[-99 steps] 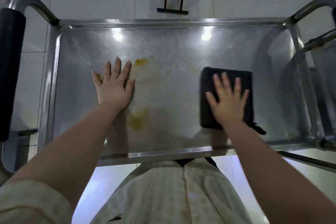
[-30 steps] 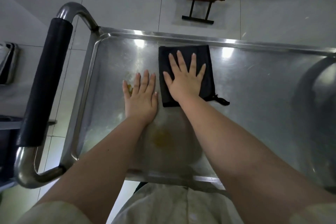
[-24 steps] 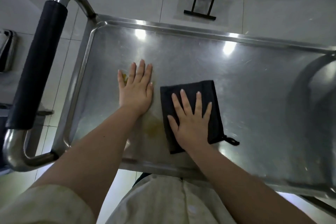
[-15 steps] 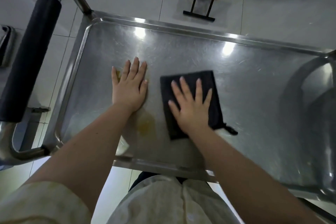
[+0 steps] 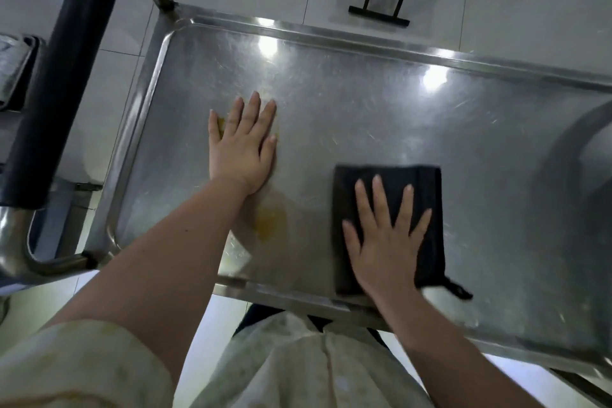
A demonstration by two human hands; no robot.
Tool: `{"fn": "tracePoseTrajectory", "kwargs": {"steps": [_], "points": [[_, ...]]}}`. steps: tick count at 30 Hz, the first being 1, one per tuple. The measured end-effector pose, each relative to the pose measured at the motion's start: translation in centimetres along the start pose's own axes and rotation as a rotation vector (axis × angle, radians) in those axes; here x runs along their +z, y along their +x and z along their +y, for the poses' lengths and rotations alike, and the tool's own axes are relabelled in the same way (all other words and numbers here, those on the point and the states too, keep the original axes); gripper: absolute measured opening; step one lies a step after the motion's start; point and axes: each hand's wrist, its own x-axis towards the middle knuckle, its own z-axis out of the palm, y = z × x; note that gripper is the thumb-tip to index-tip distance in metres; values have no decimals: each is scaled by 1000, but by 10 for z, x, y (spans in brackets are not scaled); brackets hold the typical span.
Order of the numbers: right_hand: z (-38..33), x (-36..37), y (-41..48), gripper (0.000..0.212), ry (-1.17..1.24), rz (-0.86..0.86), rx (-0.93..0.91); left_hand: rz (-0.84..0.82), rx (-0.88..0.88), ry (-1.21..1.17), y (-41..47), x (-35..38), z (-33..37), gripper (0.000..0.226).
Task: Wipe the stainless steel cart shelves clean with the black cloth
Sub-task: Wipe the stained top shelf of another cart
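While the right hand [image 5: 385, 242], fingers spread, presses the black cloth [image 5: 433, 252] near the front edge of the shelf [image 5: 364, 93], push it left over the yellow stain [image 5: 271, 222]; the left hand [image 5: 243, 149] lies flat, fingers together.

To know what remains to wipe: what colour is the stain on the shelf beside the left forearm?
Yellow-orange; the stain shows best in the head view.

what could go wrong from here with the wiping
1. The left hand lies flat on the shelf over a yellow smear; lifting it may carry residue onto clean steel.
2. The black cloth, pressed under the flat right hand, sits apart from the yellow stain by the left wrist; strokes here could miss it.
3. The cloth's loop lies by the near rim and may snag.
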Motion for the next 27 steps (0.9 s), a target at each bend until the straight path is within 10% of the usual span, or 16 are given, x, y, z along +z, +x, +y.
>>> {"fn": "tracePoseTrajectory", "kwargs": {"steps": [5,16,27], "points": [[-21,15,-52,63,-50,-83,-85,6,13,-21,0,1,-2,58],[-83,-26,233,63,-9,-19,154,-19,54,-25,8,-2,-4,57],[-88,-27,248,62,-27,-7,227,-76,179,-74,15,-20,-65,56]]}}
